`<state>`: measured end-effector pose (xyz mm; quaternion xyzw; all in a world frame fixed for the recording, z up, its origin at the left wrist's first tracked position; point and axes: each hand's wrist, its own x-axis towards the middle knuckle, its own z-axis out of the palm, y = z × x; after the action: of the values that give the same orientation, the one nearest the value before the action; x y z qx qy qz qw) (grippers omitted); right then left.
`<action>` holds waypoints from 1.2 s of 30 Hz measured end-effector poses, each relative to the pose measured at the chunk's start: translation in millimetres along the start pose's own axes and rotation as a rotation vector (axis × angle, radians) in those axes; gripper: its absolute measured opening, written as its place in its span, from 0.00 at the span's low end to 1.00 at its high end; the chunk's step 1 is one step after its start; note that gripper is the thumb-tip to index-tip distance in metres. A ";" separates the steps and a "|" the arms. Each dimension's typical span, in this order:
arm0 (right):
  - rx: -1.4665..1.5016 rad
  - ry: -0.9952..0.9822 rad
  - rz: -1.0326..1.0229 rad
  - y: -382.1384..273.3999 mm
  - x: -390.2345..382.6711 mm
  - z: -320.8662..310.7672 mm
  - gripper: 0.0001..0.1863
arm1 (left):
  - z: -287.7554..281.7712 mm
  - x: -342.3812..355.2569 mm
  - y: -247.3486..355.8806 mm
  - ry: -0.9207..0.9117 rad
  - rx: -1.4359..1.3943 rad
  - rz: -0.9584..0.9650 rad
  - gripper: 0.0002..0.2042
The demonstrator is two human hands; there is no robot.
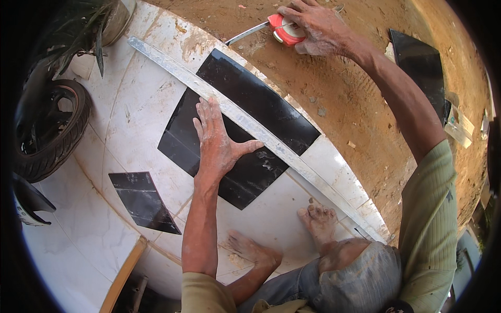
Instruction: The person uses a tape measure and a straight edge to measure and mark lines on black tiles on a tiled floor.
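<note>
A long pale metal straightedge lies slantwise across a glossy black tile, which shows on both sides of it. My left hand rests on the tile with its fingers spread, fingertips and thumb against the straightedge's near side. Beyond the far edge of the white floor, my right hand grips a red and white tape measure. Some of its metal blade sticks out to the left, toward the edge of the floor. A smaller slanted piece of black tile lies to the left of my left forearm.
White floor tiles end at a curved-looking edge against brown dirt. Another black piece lies on the dirt at right. A motorbike wheel and a potted plant stand at left. My bare feet are close by the straightedge.
</note>
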<state>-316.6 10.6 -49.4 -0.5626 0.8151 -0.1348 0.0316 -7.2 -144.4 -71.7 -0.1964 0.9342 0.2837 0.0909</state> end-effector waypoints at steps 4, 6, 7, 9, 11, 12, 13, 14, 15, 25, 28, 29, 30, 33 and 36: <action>-0.004 -0.066 0.126 10.1 -30.3 -6.7 0.27 | 1.0 1.1 1.5 0.005 0.013 -0.009 0.69; -0.024 0.015 0.110 15.8 -45.9 -0.7 0.27 | 1.7 1.4 5.6 0.009 0.018 -0.012 0.69; -0.038 0.099 0.083 18.6 -53.8 3.5 0.27 | 0.7 1.1 7.9 0.012 0.018 -0.027 0.68; -0.049 0.079 0.134 24.9 -70.9 10.4 0.34 | 0.1 -0.4 10.1 0.019 0.017 -0.064 0.66; -0.059 0.066 0.177 32.3 -85.1 15.3 0.41 | 0.0 -0.1 11.5 0.013 0.009 -0.073 0.66; -0.062 0.060 0.185 35.3 -90.1 16.9 0.43 | -0.4 0.1 12.4 0.009 0.003 -0.084 0.66; -0.064 0.055 0.191 37.7 -93.5 19.5 0.45 | -0.6 0.5 13.4 0.013 0.006 -0.089 0.66; -0.060 0.057 0.185 39.4 -96.4 23.1 0.45 | -0.6 0.9 14.5 0.001 0.003 -0.098 0.67; -0.075 0.095 0.183 39.8 -96.2 21.0 0.42 | -1.4 3.4 16.3 -0.005 -0.003 -0.102 0.67; -0.033 -0.122 0.198 45.0 -77.7 8.6 0.43 | -7.1 4.7 24.3 -0.054 -0.010 -0.213 0.71; -0.070 -0.093 0.179 48.6 -82.6 5.9 0.44 | -6.3 7.4 26.9 -0.074 0.011 -0.243 0.71; -0.097 -0.028 0.172 48.5 -84.6 4.8 0.44 | -7.5 7.7 27.5 -0.055 0.009 -0.257 0.71; -0.056 -0.046 0.232 44.8 -84.3 -4.9 0.39 | -8.9 8.3 28.8 -0.084 0.007 -0.252 0.70; -0.015 0.088 0.315 34.7 -86.5 -18.5 0.28 | -15.0 7.9 33.2 -0.089 -0.010 -0.260 0.69; 0.388 -0.003 0.461 -8.8 -85.4 -31.5 0.19 | -13.7 5.6 30.8 -0.096 -0.013 -0.240 0.69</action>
<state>-283.9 92.6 -25.5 -0.3464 0.8802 -0.2766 0.1695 -25.9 -130.4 -46.7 -0.2935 0.8967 0.2859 0.1675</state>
